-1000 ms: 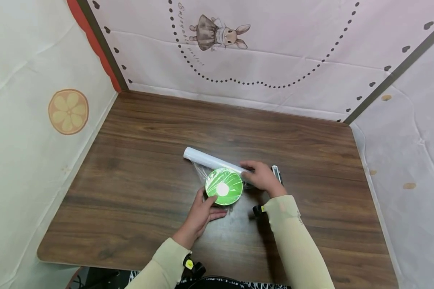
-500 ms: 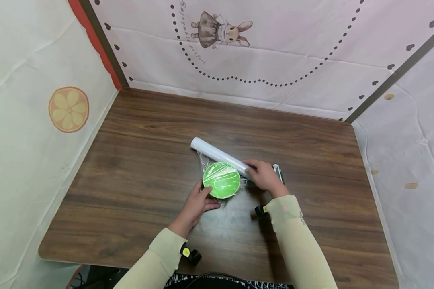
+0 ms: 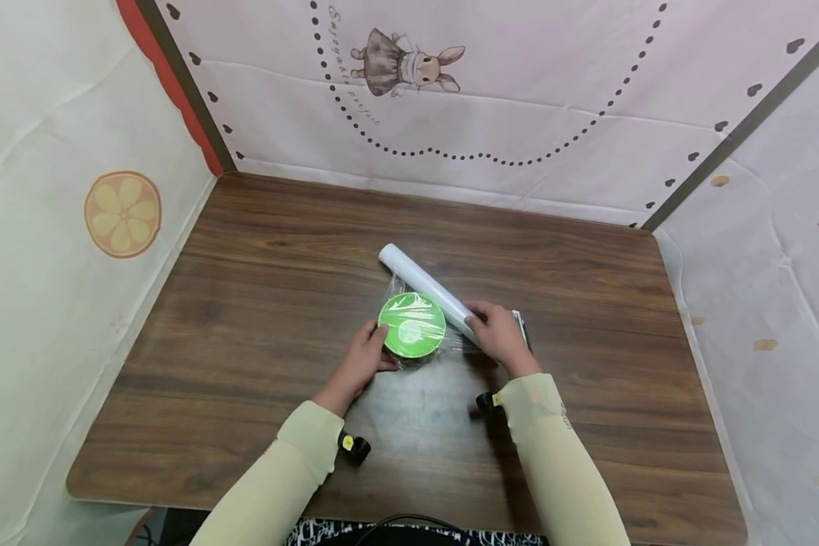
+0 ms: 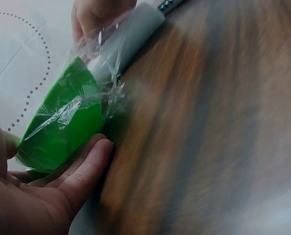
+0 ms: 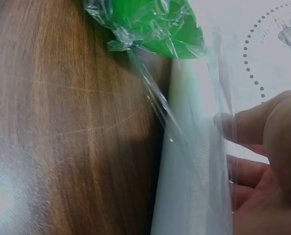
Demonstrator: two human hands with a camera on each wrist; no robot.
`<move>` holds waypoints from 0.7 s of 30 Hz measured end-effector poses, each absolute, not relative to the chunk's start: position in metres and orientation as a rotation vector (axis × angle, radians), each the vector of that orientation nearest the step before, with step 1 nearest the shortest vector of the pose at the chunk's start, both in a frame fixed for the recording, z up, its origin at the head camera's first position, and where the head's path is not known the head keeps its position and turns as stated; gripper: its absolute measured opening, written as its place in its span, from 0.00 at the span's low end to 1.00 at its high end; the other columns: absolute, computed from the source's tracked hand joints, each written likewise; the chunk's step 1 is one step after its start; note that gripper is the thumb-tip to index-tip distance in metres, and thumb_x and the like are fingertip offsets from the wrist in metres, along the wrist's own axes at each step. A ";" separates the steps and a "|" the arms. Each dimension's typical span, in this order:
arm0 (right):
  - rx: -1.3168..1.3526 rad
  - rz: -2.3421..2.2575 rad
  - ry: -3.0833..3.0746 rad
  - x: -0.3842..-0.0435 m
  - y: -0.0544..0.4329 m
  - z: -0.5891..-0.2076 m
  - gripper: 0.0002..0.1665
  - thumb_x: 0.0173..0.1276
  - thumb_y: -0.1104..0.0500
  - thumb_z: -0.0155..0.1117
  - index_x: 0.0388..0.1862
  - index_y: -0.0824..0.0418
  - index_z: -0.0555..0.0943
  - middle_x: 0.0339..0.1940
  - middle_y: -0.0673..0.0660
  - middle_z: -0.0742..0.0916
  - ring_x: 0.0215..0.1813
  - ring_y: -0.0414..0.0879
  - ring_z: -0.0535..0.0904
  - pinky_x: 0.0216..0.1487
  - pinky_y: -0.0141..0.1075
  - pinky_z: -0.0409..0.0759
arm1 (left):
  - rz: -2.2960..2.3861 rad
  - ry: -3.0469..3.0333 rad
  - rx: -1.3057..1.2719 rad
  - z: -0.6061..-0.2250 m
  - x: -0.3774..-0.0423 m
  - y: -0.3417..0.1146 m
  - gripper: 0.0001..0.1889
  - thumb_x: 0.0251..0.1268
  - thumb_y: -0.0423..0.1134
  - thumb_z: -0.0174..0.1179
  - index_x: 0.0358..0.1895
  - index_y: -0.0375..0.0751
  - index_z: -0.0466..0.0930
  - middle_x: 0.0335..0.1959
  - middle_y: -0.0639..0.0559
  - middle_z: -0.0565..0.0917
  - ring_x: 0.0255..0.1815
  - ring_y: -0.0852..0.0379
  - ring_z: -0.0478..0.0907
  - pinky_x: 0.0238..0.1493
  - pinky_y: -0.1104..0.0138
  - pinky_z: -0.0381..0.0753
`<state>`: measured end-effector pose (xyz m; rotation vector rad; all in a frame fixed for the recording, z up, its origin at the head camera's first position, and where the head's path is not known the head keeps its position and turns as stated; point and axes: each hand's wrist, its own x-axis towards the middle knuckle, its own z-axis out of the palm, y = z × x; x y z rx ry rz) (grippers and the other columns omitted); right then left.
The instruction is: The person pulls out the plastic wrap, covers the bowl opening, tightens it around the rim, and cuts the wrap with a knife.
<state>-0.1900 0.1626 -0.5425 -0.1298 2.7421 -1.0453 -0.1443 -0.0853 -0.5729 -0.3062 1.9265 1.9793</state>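
Note:
A green bowl (image 3: pixel 412 324) with clear film stretched over it sits near the middle of the table. My left hand (image 3: pixel 359 364) grips its near-left side, thumb by the rim and fingers beneath, as the left wrist view shows. Behind the bowl a white roll of cling film (image 3: pixel 428 288) lies slantwise. My right hand (image 3: pixel 500 337) holds the roll's near-right end, thumb and fingers along its side. Film (image 5: pixel 157 100) runs between roll and bowl, bunched into a twisted strand at the bowl. Part of the roll's near end is hidden under the right hand.
A slim black-and-silver object (image 3: pixel 522 327) lies just past the right hand, partly hidden; its kind is unclear. The wooden table (image 3: pixel 246 318) meets printed fabric walls at the back and both sides. A cable (image 3: pixel 416 517) crosses the person's lap.
The bowl and left hand have moved away from the person and slightly left. The roll's far end has swung away and to the right, while the right hand stays about in place.

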 end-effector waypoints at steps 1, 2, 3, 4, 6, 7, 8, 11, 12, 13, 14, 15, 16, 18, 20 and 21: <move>-0.107 -1.059 2.745 -0.190 0.162 -0.543 0.20 0.72 0.56 0.58 0.61 0.59 0.78 0.56 0.59 0.85 0.54 0.53 0.81 0.55 0.48 0.78 | 1.966 1.937 -0.303 -0.573 -0.148 -0.086 0.24 0.80 0.46 0.38 0.70 0.37 0.61 0.41 0.38 0.78 0.23 0.52 0.81 0.34 0.58 0.86; -0.082 -1.075 2.743 -0.189 0.162 -0.544 0.20 0.72 0.56 0.58 0.60 0.59 0.79 0.55 0.59 0.85 0.54 0.53 0.81 0.54 0.47 0.78 | 1.952 1.949 -0.300 -0.574 -0.151 -0.087 0.24 0.80 0.46 0.38 0.70 0.37 0.61 0.40 0.38 0.78 0.23 0.53 0.81 0.33 0.58 0.86; -0.058 -1.089 2.740 -0.189 0.162 -0.545 0.20 0.71 0.56 0.59 0.60 0.58 0.79 0.55 0.59 0.85 0.53 0.52 0.81 0.54 0.47 0.78 | 1.944 1.957 -0.300 -0.574 -0.154 -0.088 0.24 0.80 0.47 0.38 0.70 0.38 0.61 0.40 0.39 0.78 0.22 0.53 0.80 0.32 0.58 0.86; -0.042 -1.100 2.739 -0.189 0.162 -0.546 0.20 0.71 0.56 0.59 0.60 0.58 0.79 0.54 0.58 0.85 0.53 0.52 0.82 0.53 0.46 0.79 | 1.935 1.965 -0.298 -0.575 -0.157 -0.089 0.24 0.80 0.47 0.38 0.70 0.38 0.62 0.39 0.39 0.78 0.22 0.54 0.80 0.31 0.59 0.86; -0.020 -1.126 2.735 -0.189 0.162 -0.547 0.19 0.71 0.55 0.59 0.59 0.58 0.79 0.53 0.58 0.86 0.52 0.52 0.82 0.52 0.46 0.79 | 1.913 1.986 -0.294 -0.574 -0.163 -0.091 0.24 0.80 0.47 0.38 0.70 0.39 0.62 0.40 0.39 0.78 0.21 0.54 0.80 0.30 0.59 0.85; -0.015 -1.134 2.736 -0.189 0.163 -0.548 0.19 0.71 0.55 0.60 0.59 0.58 0.79 0.53 0.58 0.86 0.52 0.51 0.82 0.52 0.45 0.80 | 1.900 2.000 -0.295 -0.574 -0.165 -0.092 0.24 0.79 0.48 0.39 0.70 0.39 0.62 0.41 0.38 0.78 0.21 0.54 0.79 0.30 0.59 0.85; -0.005 -1.145 2.732 -0.189 0.163 -0.550 0.19 0.71 0.54 0.60 0.59 0.58 0.79 0.53 0.58 0.86 0.52 0.51 0.82 0.52 0.45 0.80 | 1.880 2.023 -0.295 -0.574 -0.168 -0.094 0.24 0.79 0.48 0.39 0.70 0.39 0.62 0.42 0.38 0.78 0.21 0.55 0.79 0.30 0.60 0.85; 0.002 -1.160 2.733 -0.187 0.164 -0.552 0.20 0.71 0.52 0.60 0.59 0.57 0.79 0.52 0.57 0.86 0.51 0.51 0.82 0.51 0.46 0.80 | 1.819 2.095 -0.295 -0.572 -0.175 -0.097 0.25 0.79 0.50 0.39 0.69 0.40 0.64 0.48 0.36 0.77 0.21 0.55 0.80 0.30 0.61 0.85; 0.003 -1.160 2.735 -0.186 0.164 -0.554 0.20 0.71 0.51 0.60 0.59 0.56 0.78 0.51 0.57 0.86 0.51 0.51 0.82 0.51 0.46 0.80 | 1.790 2.121 -0.299 -0.572 -0.177 -0.098 0.25 0.78 0.51 0.39 0.69 0.40 0.64 0.50 0.36 0.77 0.21 0.56 0.80 0.30 0.62 0.85; 0.003 -1.158 2.737 -0.186 0.164 -0.554 0.21 0.71 0.50 0.60 0.59 0.56 0.78 0.51 0.57 0.86 0.51 0.51 0.82 0.51 0.46 0.80 | 1.761 2.149 -0.304 -0.572 -0.179 -0.099 0.26 0.78 0.52 0.40 0.69 0.41 0.65 0.52 0.36 0.77 0.22 0.56 0.80 0.30 0.62 0.84; 0.001 -1.156 2.743 -0.185 0.165 -0.556 0.21 0.71 0.50 0.60 0.59 0.56 0.78 0.50 0.56 0.86 0.50 0.50 0.82 0.51 0.45 0.80 | 1.740 2.169 -0.304 -0.572 -0.181 -0.100 0.26 0.78 0.53 0.40 0.69 0.41 0.65 0.53 0.37 0.77 0.22 0.57 0.80 0.30 0.63 0.84; 0.001 -1.159 2.748 -0.184 0.165 -0.556 0.21 0.71 0.49 0.61 0.59 0.55 0.78 0.49 0.56 0.86 0.50 0.50 0.82 0.50 0.45 0.80 | 1.723 2.185 -0.304 -0.571 -0.184 -0.100 0.26 0.78 0.54 0.40 0.69 0.41 0.66 0.54 0.37 0.77 0.23 0.57 0.79 0.30 0.63 0.84; 0.002 -1.159 2.754 -0.183 0.166 -0.557 0.21 0.70 0.48 0.61 0.58 0.55 0.78 0.48 0.55 0.86 0.49 0.50 0.82 0.50 0.45 0.80 | 1.704 2.207 -0.302 -0.571 -0.186 -0.101 0.27 0.77 0.55 0.39 0.68 0.42 0.67 0.55 0.38 0.77 0.23 0.57 0.79 0.30 0.63 0.84; 0.002 -1.167 2.770 -0.181 0.165 -0.560 0.22 0.70 0.47 0.61 0.57 0.55 0.79 0.47 0.55 0.86 0.47 0.49 0.83 0.48 0.45 0.81 | 1.676 2.256 -0.289 -0.571 -0.191 -0.103 0.27 0.77 0.55 0.40 0.67 0.42 0.69 0.52 0.39 0.78 0.23 0.57 0.78 0.29 0.64 0.82; 0.017 -1.186 2.780 -0.180 0.164 -0.562 0.21 0.69 0.46 0.62 0.56 0.55 0.79 0.45 0.55 0.86 0.45 0.48 0.83 0.46 0.44 0.81 | 1.647 2.313 -0.266 -0.570 -0.197 -0.104 0.27 0.77 0.56 0.40 0.65 0.42 0.71 0.50 0.39 0.79 0.24 0.56 0.77 0.31 0.64 0.81; 0.028 -1.201 2.779 -0.179 0.163 -0.563 0.21 0.68 0.46 0.62 0.55 0.55 0.79 0.45 0.55 0.87 0.45 0.48 0.83 0.45 0.44 0.81 | 1.626 2.340 -0.255 -0.570 -0.200 -0.104 0.27 0.77 0.56 0.40 0.65 0.42 0.72 0.50 0.40 0.79 0.27 0.55 0.78 0.34 0.63 0.81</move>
